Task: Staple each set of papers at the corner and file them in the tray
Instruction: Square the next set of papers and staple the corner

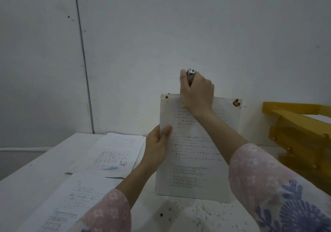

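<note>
Head view, items as recorded.

1. Set of papers (pixel 193 151): held upright over the table (pixel 26 187), long axis close to vertical, leaning slightly left at the foot. The top edge pointed up along the wall and the bottom edge sat at the tabletop. The printed face was turned to the camera. Brown marks showed at both top corners.
2. Left hand (pixel 157 145): pinched the sheets at their left edge about midway up, thumb on the front face, fingers behind.
3. Right hand (pixel 197 92): closed in a fist round a silver stapler (pixel 190 75), over the top edge of the sheets, left of centre.
4. The stapler stood roughly upright, its metal end showing above the fist. Whether it bit the paper could not be told, as the hand covered that part.
5. Yellow tray (pixel 295 124): tiered, at the right edge, near the wall, well apart from the held sheets.
6. Far paper set (pixel 111 154): flat on the table, left of the left hand, a blue stamp near its lower edge.
7. Near paper set (pixel 71 201): flat, overlapped by the left sleeve.
</note>
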